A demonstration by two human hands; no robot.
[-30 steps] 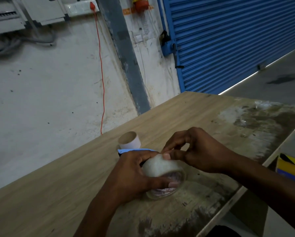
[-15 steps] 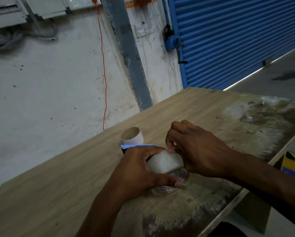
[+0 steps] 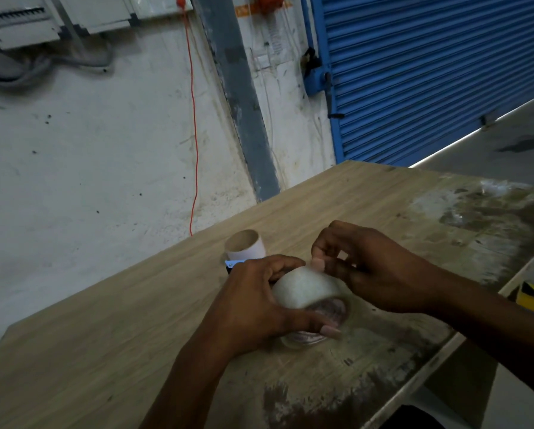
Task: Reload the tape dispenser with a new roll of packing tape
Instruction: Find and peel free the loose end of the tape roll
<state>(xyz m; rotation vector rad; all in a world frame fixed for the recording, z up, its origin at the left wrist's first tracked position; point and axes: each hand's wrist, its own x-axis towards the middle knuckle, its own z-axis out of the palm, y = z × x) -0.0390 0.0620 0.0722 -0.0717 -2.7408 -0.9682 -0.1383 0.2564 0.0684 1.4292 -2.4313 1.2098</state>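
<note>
Your right hand (image 3: 374,267) has moved since a moment ago. Before, its fingertips were pressed down on top of the tape roll (image 3: 305,289). Now they are bunched together just above the top edge of the roll, with the thumb and first finger close together like a pinch. It looks like you are picking at the loose end of the tape to lift it, but the end itself is too thin and clear to see, so I cannot tell if you have it yet. Finding that end matters, because the tape has to be pulled out before it can feed through the dispenser.

Your left hand (image 3: 259,301) has stayed wrapped around the roll, fingers over the far side and thumb across the near open side, holding it steady on the table (image 3: 135,351).

The roll is fat, pale and cloudy, and it sits right between your two hands. A bit of blue from the dispenser (image 3: 234,263) peeks out just past your left fingers; most of it is hidden. The empty cardboard tube (image 3: 245,246) stands just beyond that
</note>
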